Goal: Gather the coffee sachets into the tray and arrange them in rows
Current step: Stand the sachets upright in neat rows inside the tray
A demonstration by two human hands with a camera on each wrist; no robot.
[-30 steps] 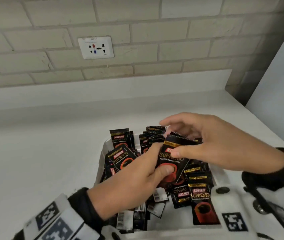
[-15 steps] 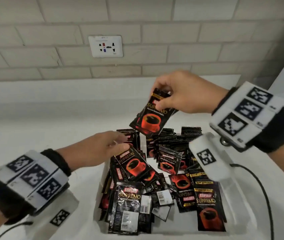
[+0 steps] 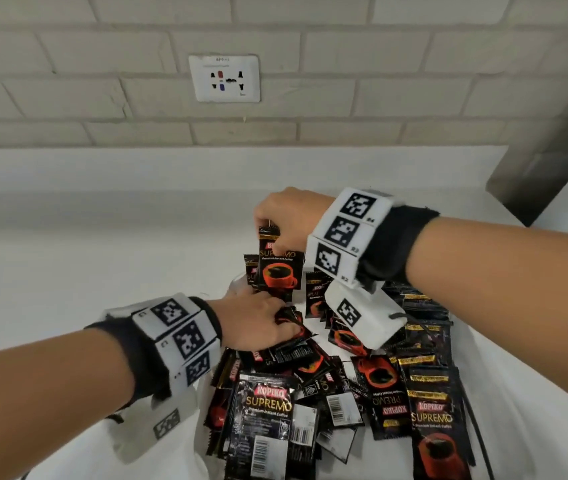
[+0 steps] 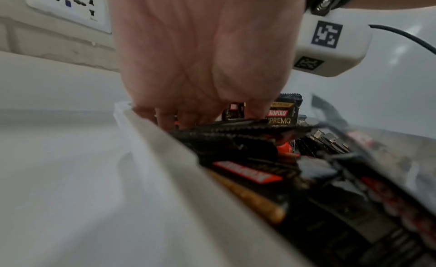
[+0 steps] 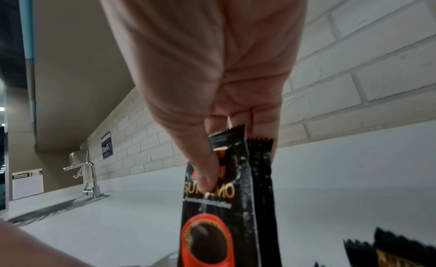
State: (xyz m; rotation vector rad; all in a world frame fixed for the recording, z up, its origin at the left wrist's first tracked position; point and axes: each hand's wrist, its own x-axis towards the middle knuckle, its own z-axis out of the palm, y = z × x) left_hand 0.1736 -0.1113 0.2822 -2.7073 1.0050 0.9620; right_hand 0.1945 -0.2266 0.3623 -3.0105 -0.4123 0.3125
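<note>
Tray (image 3: 202, 403): white, set on a white counter (image 3: 67, 258) below a brick wall carrying a socket plate (image 3: 224, 78). Contents: a loose heap of coffee sachets (image 3: 310, 375), overlapped at mixed angles, some face up, some showing barcoded backs; a row of sachets (image 3: 414, 299) is stood on edge along the far right side.

Held sachet (image 3: 278, 263): kept upright over the tray's far end, long axis vertical, crimped top edge uppermost, printed face turned toward the wearer. At least one more sachet is seen pressed behind it in the right wrist view.

Finish: glossy black foil, serrated ends, gold band, red "KOPIKO" label, gold "SUPREMO" lettering, red cup of coffee pictured.

Right hand (image 3: 287, 216): closed in a pinch, thumb on the front face, fingers behind, near the top of the held sachet.

Left hand (image 3: 251, 322): lowered into the heap near the tray's left wall, fingers curled down among sachets; whether one is gripped cannot be told.
</note>
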